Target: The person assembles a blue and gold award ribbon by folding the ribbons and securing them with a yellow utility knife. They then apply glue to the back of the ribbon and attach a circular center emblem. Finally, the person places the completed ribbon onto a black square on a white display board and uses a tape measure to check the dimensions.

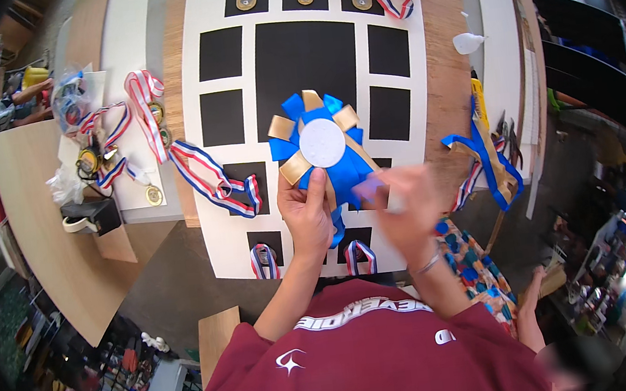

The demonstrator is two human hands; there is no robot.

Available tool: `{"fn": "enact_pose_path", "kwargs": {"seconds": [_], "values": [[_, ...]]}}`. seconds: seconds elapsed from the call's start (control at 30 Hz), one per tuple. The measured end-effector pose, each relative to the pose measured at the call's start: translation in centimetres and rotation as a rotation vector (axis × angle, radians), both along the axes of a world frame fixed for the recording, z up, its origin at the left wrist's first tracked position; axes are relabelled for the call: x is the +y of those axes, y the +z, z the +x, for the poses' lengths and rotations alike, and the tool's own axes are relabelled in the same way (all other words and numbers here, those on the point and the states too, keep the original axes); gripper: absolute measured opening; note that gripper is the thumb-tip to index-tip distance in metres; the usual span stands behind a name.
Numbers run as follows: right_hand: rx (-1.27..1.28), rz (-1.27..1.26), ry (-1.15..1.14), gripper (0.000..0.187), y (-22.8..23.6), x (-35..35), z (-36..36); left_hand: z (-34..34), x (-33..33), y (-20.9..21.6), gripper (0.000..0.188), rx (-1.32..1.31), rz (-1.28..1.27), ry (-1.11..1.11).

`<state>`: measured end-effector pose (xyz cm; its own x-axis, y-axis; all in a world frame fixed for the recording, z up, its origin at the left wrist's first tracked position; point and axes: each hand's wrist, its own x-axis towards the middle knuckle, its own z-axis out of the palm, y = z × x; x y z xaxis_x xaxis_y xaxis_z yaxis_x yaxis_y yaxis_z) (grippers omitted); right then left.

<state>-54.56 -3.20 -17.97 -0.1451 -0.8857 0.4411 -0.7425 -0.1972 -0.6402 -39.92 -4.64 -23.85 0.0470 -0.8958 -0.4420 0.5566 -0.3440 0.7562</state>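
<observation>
A blue and gold ribbon rosette (323, 142) with a plain white round centre is held above the board, its tails hanging toward me. My left hand (308, 217) pinches its lower edge, thumb on the front. To the right of the tails, my right hand (408, 212) is smeared by motion; a purple blur shows at its fingertips, and I cannot make out what it is. Beneath both hands lies a white mat board (249, 80) with black rectangular windows. Medals on striped ribbons (247, 0) rest over its far windows, and ribbon loops (361, 257) over the near ones.
Striped medal ribbons (216, 177) trail across the board's left edge. More medals, a plastic bag (68, 99) and a black box (92, 217) sit at left. To the right are a blue and gold ribbon (486, 162), pliers (511, 136) and a white bottle (468, 43). Another person's arm (529, 310) shows lower right.
</observation>
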Motion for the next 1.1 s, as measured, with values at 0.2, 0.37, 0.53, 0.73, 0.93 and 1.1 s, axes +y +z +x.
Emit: {"fn": "enact_pose_path", "kwargs": {"seconds": [0.2,0.37,0.53,0.73,0.93,1.1], "values": [[0.125,0.068,-0.154,0.038,1.4,-3.2,9.6,-0.4,0.2,-1.7,0.024,-0.256,-0.139,0.218],[0.179,0.073,-0.149,0.033,3.2,-5.0,12.1,2.2,-0.5,-2.2,0.022,-0.436,-0.242,0.158],[0.238,0.073,-0.167,0.028,4.1,-6.2,14.4,3.3,-0.9,-2.4,0.019,-0.244,-0.284,0.143],[0.177,0.069,-0.179,0.017,4.5,-6.8,14.5,5.6,-3.7,1.8,0.019,-0.403,-0.487,0.029],[-0.503,0.325,-0.241,0.01,6.2,-5.7,11.6,10.8,-6.2,-0.8,0.025,-0.54,-0.348,-0.042],[-0.815,0.328,-0.205,0.012,5.7,-5.6,10.6,12.5,-9.9,-1.0,0.024,-0.022,-0.142,-0.303]]}}
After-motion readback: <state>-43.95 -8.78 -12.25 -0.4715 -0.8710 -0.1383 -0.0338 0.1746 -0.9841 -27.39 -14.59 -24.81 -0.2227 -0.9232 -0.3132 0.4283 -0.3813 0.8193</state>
